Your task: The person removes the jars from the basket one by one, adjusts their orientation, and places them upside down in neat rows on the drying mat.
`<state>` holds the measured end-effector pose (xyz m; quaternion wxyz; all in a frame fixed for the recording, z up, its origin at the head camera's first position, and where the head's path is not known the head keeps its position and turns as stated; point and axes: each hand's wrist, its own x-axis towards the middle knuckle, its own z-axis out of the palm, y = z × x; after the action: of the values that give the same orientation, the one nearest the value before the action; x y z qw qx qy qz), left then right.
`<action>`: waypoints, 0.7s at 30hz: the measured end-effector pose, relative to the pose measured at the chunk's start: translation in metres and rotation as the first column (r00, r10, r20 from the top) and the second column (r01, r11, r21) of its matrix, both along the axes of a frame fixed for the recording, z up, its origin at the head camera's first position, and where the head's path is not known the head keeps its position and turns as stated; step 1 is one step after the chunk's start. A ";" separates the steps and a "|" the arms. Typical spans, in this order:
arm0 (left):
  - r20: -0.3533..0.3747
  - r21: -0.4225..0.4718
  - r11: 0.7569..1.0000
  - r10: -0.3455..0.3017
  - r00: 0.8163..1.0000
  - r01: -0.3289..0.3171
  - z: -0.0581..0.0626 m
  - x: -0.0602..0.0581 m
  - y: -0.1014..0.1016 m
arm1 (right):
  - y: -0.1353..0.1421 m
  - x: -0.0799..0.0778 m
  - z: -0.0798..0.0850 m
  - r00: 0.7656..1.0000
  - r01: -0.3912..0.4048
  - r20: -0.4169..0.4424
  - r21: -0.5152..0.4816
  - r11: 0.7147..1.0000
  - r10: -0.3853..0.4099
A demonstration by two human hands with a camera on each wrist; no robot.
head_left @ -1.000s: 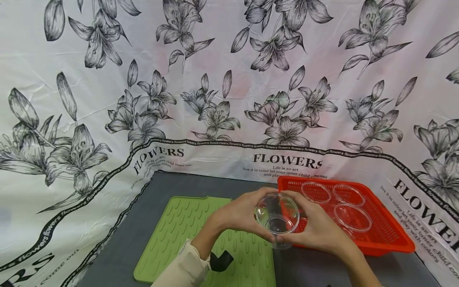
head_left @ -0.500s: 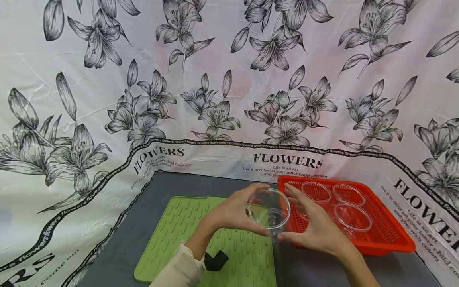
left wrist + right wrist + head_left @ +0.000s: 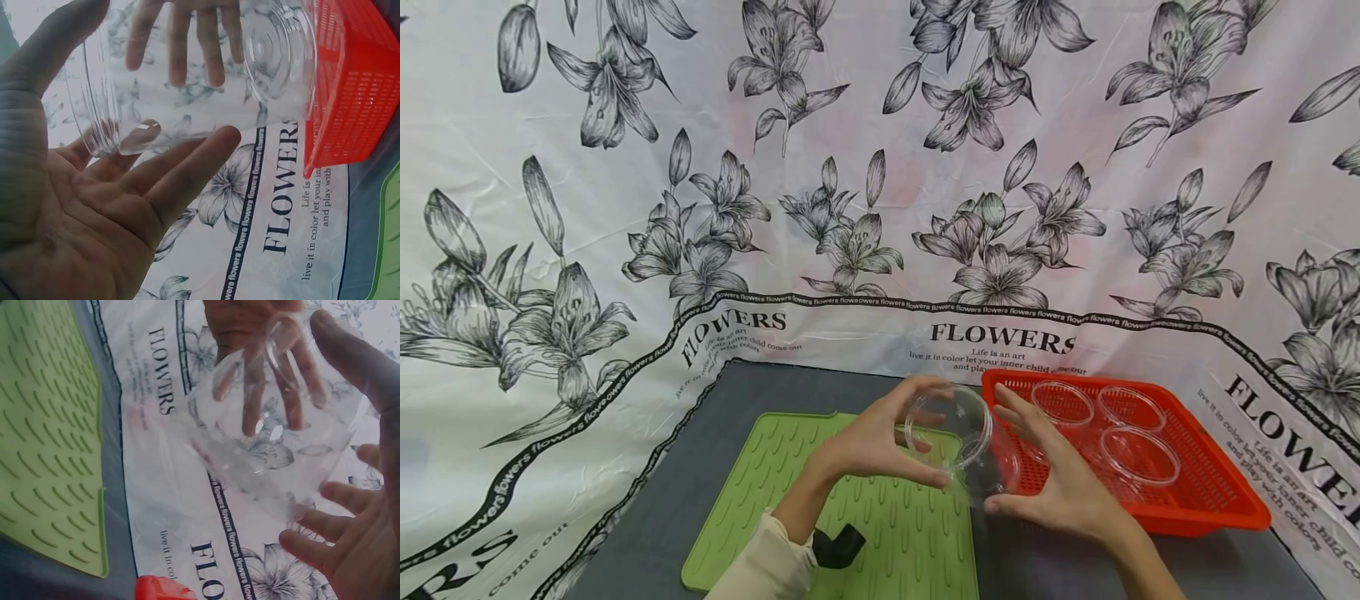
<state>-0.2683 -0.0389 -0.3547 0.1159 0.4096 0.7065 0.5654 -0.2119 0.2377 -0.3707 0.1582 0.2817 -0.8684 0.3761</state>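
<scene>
A clear plastic cup (image 3: 958, 433) is held tilted in the air, its rim facing left and its blurred base toward the right. My left hand (image 3: 872, 437) grips it near the rim, thumb below and fingers behind. The left wrist view shows the cup (image 3: 187, 100) above the palm of my left hand (image 3: 106, 194). Around the base end, my right hand (image 3: 1067, 479) is spread wide, its thumb close to the base; contact cannot be told. In the right wrist view the fingers of my right hand (image 3: 356, 531) are straight and apart beside the cup (image 3: 269, 437).
A red perforated basket (image 3: 1217, 517) stands at right with 3 clear cups (image 3: 1138, 454) in it. A green ridged mat (image 3: 760, 500) lies on the grey table (image 3: 647, 517). A flower-printed curtain (image 3: 850, 208) hangs behind.
The cup has moved left and turned, its rim now leftward and its base swung right. My left hand has moved left with it; my right fingers have spread away from the rim.
</scene>
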 end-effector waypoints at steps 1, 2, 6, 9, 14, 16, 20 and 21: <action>0.017 0.021 1.000 -0.016 1.000 0.015 0.000 0.000 -0.001 | 0.000 0.000 -0.001 1.000 -0.004 -0.010 0.002 1.000 0.004; 0.031 0.041 0.999 -0.029 0.999 0.028 -0.001 -0.001 -0.002 | -0.001 0.000 -0.002 1.000 -0.005 -0.013 0.001 1.000 0.005; 0.072 0.098 0.993 -0.078 0.994 0.071 -0.003 -0.003 -0.005 | -0.001 -0.001 -0.004 0.999 -0.041 -0.019 -0.036 0.998 0.041; 0.074 0.130 0.987 -0.104 0.992 0.094 -0.004 -0.004 -0.007 | -0.002 -0.003 -0.007 0.996 -0.093 -0.017 -0.103 0.990 0.092; 0.069 0.213 0.965 -0.172 0.983 0.154 -0.006 -0.005 -0.009 | -0.006 -0.006 -0.010 0.979 -0.202 -0.027 -0.226 0.953 0.201; 0.071 0.244 0.954 -0.200 0.977 0.177 -0.006 -0.006 -0.010 | -0.008 -0.006 -0.011 0.970 -0.241 -0.034 -0.265 0.934 0.241; 0.079 0.270 0.943 -0.224 0.971 0.195 -0.006 -0.006 -0.012 | -0.011 -0.007 -0.012 0.949 -0.315 -0.069 -0.316 0.895 0.309; 0.081 0.272 0.942 -0.226 0.971 0.197 -0.006 -0.006 -0.012 | -0.011 -0.007 -0.011 0.944 -0.328 -0.078 -0.321 0.888 0.321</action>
<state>-0.2740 -0.0510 -0.3608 0.1597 0.4628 0.5698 0.6600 -0.2191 0.2262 -0.3822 0.1479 0.3965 -0.7321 0.5338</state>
